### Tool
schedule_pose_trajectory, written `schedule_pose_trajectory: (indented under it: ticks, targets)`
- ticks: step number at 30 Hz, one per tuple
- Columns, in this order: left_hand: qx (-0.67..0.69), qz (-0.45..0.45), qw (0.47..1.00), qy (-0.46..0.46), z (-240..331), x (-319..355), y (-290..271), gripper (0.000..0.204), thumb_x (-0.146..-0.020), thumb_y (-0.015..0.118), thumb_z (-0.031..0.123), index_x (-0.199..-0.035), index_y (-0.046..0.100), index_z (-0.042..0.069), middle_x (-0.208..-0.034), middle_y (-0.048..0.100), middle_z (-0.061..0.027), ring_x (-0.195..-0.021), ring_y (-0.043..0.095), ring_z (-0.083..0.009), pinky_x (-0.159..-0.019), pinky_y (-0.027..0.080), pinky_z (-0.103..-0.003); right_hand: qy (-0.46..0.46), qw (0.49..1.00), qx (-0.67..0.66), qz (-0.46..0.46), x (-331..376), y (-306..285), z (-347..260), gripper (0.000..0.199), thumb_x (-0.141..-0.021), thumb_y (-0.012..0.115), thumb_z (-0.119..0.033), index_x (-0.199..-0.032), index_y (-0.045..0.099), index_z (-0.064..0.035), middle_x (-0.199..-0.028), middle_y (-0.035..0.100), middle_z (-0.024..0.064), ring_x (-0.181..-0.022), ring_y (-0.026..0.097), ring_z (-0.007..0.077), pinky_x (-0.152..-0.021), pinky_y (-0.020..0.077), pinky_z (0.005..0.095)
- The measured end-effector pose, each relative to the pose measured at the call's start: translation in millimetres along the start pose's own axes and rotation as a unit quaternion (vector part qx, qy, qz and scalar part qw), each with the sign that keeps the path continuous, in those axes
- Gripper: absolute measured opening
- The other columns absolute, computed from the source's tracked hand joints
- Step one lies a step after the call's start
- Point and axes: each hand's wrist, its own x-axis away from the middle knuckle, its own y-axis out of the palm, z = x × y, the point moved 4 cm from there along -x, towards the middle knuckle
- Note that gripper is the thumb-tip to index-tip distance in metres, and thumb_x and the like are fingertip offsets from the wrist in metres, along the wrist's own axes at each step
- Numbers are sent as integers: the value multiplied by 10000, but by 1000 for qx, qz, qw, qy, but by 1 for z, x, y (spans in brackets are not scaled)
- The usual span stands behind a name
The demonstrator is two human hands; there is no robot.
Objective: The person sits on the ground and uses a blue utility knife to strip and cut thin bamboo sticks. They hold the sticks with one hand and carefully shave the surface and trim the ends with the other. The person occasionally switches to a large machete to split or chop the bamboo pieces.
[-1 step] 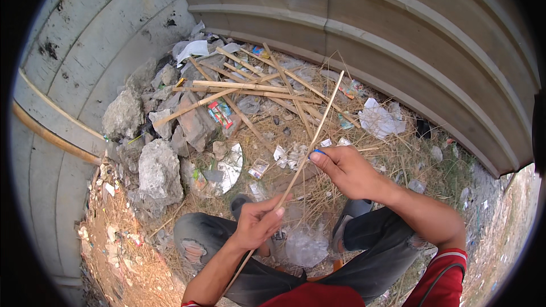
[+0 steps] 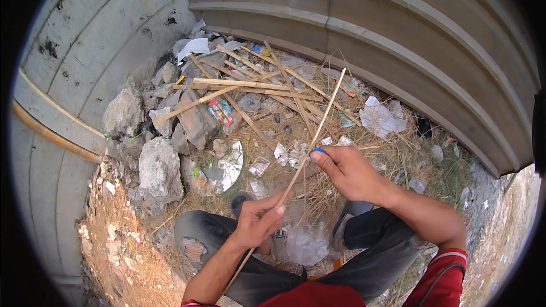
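A long, thin bamboo strip [image 2: 328, 108] slants from beside my left thigh up and away to the right. The fingers of my left hand [image 2: 259, 223] are closed around its lower middle, above my bent knee. Farther up the strip, my right hand [image 2: 351, 171] pinches a small blue object [image 2: 319, 150] between thumb and fingers, right against the strip. Most of that object is hidden in the grip, so its kind cannot be made out. Beyond my hands, several bamboo strips [image 2: 244, 84] lie crossed in a loose pile on the ground.
Rough rocks [image 2: 160, 167] are heaped at the left, by a pale wall panel [image 2: 102, 40]. A ribbed metal sheet [image 2: 392, 40] closes off the far side. Crumpled paper [image 2: 382, 118], wrappers and dry grass litter the ground. A clear plastic bag [image 2: 307, 247] lies between my feet.
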Motion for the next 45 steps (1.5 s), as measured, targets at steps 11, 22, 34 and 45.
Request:
schedule_pose_trajectory:
  ticks: [11,22,34,45]
  targets:
    - [7,-2,1000,-1,-2,3,-1,441,-1072,540,121,-1476,498,-50,-616,414,73,-500,332,-18,-464,247,-225,37,998,16,-46,4,2,-11,550,-1097,458,-428,-841,626,29,-616,557,171,-534,550,320,-609,476,463]
    - [11,-3,1000,6,0,2,0,425,-1075,523,107,-1469,504,-54,-608,416,71,-492,335,-19,-462,252,-226,186,960,-162,-130,7,13,6,547,-1103,448,-426,-869,625,36,-606,537,148,-568,547,269,-623,471,442]
    - [-1,2,1000,-2,-4,1,-4,444,-1067,547,127,-1476,504,-41,-606,419,72,-497,334,-19,-466,256,-226,272,907,-268,-177,12,20,11,546,-1102,448,-429,-854,630,23,-597,543,171,-510,530,312,-572,460,446]
    - [-8,21,1000,-3,1,0,1,406,-1054,557,113,-1425,555,-51,-585,387,55,-461,313,-32,-437,251,-236,251,905,-287,-190,13,23,12,557,-1100,455,-473,-806,601,-23,-566,452,-14,-513,470,122,-520,402,322]
